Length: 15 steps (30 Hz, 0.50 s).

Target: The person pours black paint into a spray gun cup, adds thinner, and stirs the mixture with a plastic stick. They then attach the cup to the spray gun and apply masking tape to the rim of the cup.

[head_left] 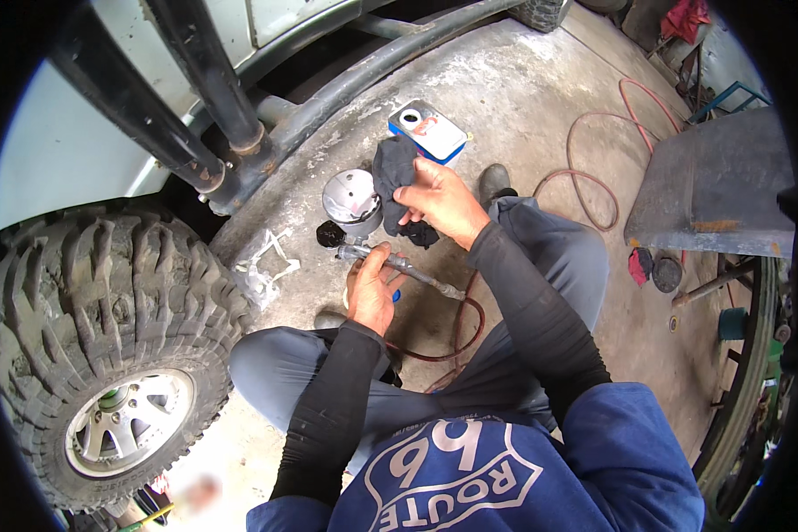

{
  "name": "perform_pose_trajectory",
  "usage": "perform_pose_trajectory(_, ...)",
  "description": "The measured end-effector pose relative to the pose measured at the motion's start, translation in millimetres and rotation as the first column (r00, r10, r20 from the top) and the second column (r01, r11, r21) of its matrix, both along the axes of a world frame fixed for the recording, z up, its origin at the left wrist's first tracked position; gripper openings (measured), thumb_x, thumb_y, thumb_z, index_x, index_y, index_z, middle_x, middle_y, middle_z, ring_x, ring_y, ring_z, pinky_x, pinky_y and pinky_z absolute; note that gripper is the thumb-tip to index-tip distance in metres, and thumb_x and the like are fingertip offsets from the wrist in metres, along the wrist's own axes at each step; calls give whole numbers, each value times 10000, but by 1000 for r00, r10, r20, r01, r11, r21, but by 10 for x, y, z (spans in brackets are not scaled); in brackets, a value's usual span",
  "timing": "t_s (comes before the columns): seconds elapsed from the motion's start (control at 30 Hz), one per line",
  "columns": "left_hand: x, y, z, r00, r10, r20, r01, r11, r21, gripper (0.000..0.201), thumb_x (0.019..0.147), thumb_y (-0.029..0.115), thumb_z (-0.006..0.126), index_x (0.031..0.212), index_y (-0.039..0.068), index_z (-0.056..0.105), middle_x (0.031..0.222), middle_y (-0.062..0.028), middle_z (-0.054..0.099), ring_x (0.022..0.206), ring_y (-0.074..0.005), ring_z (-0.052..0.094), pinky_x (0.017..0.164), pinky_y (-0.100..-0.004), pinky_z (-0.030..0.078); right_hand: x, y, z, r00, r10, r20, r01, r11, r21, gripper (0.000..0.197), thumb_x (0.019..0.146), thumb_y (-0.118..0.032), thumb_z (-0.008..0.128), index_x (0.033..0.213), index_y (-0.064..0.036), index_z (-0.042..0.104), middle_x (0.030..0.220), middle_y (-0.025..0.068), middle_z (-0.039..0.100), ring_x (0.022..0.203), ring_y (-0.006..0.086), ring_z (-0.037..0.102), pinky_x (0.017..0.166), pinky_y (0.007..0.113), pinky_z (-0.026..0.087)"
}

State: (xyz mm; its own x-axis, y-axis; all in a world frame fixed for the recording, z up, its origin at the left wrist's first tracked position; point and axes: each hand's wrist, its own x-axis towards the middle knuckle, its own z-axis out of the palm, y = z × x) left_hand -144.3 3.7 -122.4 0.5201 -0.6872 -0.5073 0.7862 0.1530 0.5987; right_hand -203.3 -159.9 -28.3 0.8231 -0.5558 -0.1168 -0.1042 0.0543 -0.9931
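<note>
Tool, clasped by fingers of the left hand, points far-left, its axis slanting to the near-right hose, while fingers of the right hand pinch cloth.

Black rag — in the right fingers

Before the sitting person, on the concrete floor, stands the round can, with the tyre to its left, the rag to its right and the rectangular can behind.
</note>
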Motion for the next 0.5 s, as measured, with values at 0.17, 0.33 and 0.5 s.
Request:
perform_pose_trajectory(0.17,5,-23,26,999,-35,18,35,999,10,375,893,262,705,1181,62,572,1180,-64,556,1165,-286,532,1020,-569,385,-42,204,134,997,-32,-71,4,930,-367,278,868,-96,697,1075,54,587,922,175,693,721,250,699,673,368,543)
perform_pose_trajectory(0.33,-25,-47,70,999,-40,32,39,999,18,398,889,265,709,1191,55,558,1168,-76,586,1115,-262,561,985,-531,415,-60,405,294,987,-114,-110,-15,627,-779,267,845,-143,726,1008,18,589,903,220,683,772,325,701,658,381,546)
perform_pose_trajectory(0.5,-61,-52,16,999,23,25,-22,999,-45,443,871,258,748,1190,38,532,1158,-92,629,1091,-213,610,947,-449,483,20,657,336,985,-80,-150,-103,421,-901,240,838,-207,701,947,-60,546,759,160,652,765,366,667,686,449,516)
